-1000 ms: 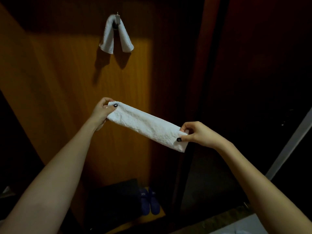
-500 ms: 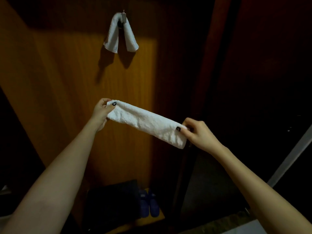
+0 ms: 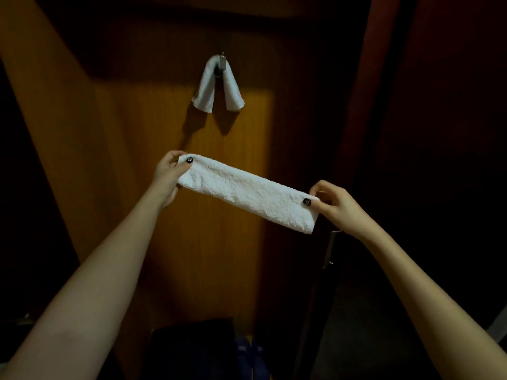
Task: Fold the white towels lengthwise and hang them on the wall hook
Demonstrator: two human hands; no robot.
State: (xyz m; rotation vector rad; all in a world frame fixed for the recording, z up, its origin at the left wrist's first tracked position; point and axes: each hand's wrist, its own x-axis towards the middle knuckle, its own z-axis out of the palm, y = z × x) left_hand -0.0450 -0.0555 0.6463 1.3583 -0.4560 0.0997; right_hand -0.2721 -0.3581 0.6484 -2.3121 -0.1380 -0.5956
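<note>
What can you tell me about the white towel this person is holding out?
The held towel is white terry cloth, folded into a long narrow band. It is stretched taut in the air, sloping down to the right, before a wooden wall panel. The left hand pinches its upper end, the right hand its lower end. Nothing else touches it.

The wall hook (image 3: 221, 63) sits high on the wall panel (image 3: 131, 149), and the hung towel (image 3: 216, 89) drapes over it, one end hanging down on each side. Below it and nearer the person, the folded towel (image 3: 247, 193) stretches in the air before the panel, sloping down from left to right. The left hand (image 3: 170, 174) pinches its left end, the right hand (image 3: 337, 207) its right end. A door handle (image 3: 330, 248) lies just below the right hand. At the panel's foot, slippers (image 3: 249, 352) sit on the floor.
</note>
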